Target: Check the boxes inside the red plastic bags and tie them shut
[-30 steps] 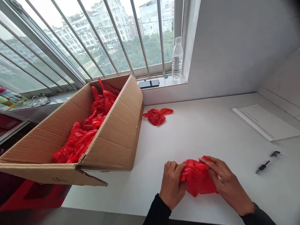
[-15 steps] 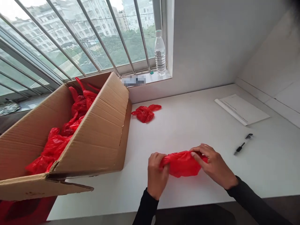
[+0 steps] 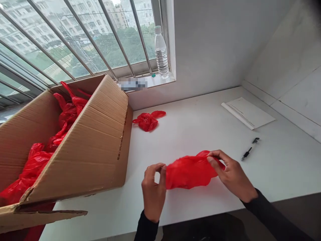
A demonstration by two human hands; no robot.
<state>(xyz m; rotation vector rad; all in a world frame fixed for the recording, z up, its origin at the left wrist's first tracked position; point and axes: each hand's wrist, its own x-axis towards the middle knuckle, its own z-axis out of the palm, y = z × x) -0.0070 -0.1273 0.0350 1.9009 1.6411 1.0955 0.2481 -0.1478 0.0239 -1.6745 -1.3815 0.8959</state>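
Observation:
A thin red plastic bag (image 3: 189,171) is stretched sideways between my two hands, just over the white table. My left hand (image 3: 153,187) pinches its left edge between thumb and fingertips. The bag's upper right part is gripped between the thumb and fingers of my right hand (image 3: 232,172). Farther back on the table lies a crumpled red plastic bundle (image 3: 145,121) with a loose end sticking out to its right. At the left, an open cardboard box (image 3: 82,147) holds several red plastic bags (image 3: 37,164).
On the white table (image 3: 190,127) to the right lie a black-and-clear pen (image 3: 250,149) and a notepad (image 3: 248,113) with a rolled edge. A water bottle (image 3: 162,55) stands on the sill by the barred window. One box flap (image 3: 50,217) juts over the table's front left.
My hands have moved apart, and the red bag is spread wider between them. My left hand has gone from wrapped round the edge to a fingertip pinch. The whole view has shifted right.

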